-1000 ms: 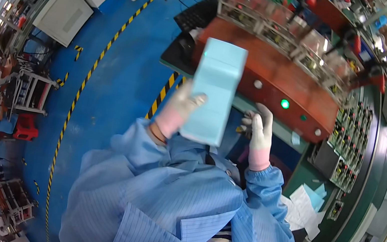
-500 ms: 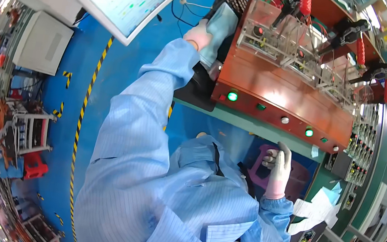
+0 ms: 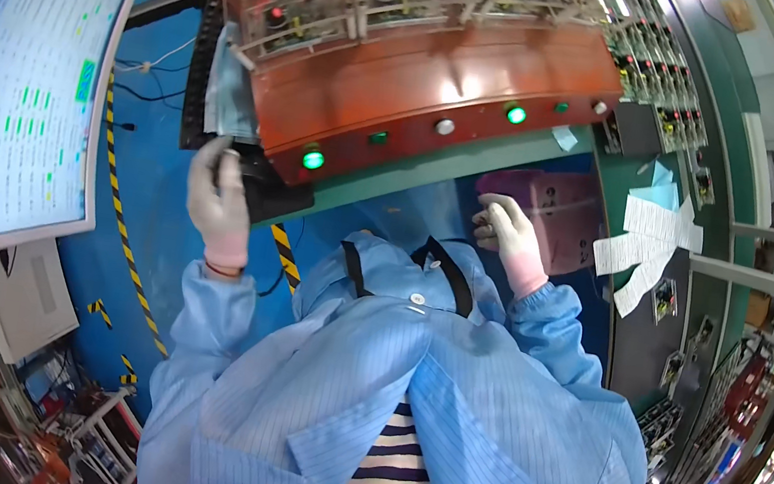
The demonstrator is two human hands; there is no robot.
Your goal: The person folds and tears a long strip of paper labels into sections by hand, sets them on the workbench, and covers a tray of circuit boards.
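My left hand [image 3: 219, 200], in a pale glove, is raised with its fingers spread against the edge of a black keyboard [image 3: 265, 190]. It holds nothing. Just above it a light blue box [image 3: 227, 85] is tucked upright against the left side of an orange test fixture [image 3: 433, 77]. My right hand [image 3: 507, 236], also gloved, hovers with loosely curled fingers in front of a purple tray [image 3: 563, 214] on the green bench [image 3: 621, 173]. Nothing shows in its grasp. My blue striped coat fills the lower half of the view.
The fixture has a clear acrylic top and several green lamps on its front. A large monitor [image 3: 27, 84] stands at the left. White papers [image 3: 652, 246] lie to the right of the tray. Racked circuit boards [image 3: 663, 68] line the upper right. Yellow-black tape [image 3: 121, 205] crosses the blue floor.
My left hand carried the light blue box up to the fixture's left side, let it go, and dropped back to the keyboard edge. The right hand stayed near the purple tray.
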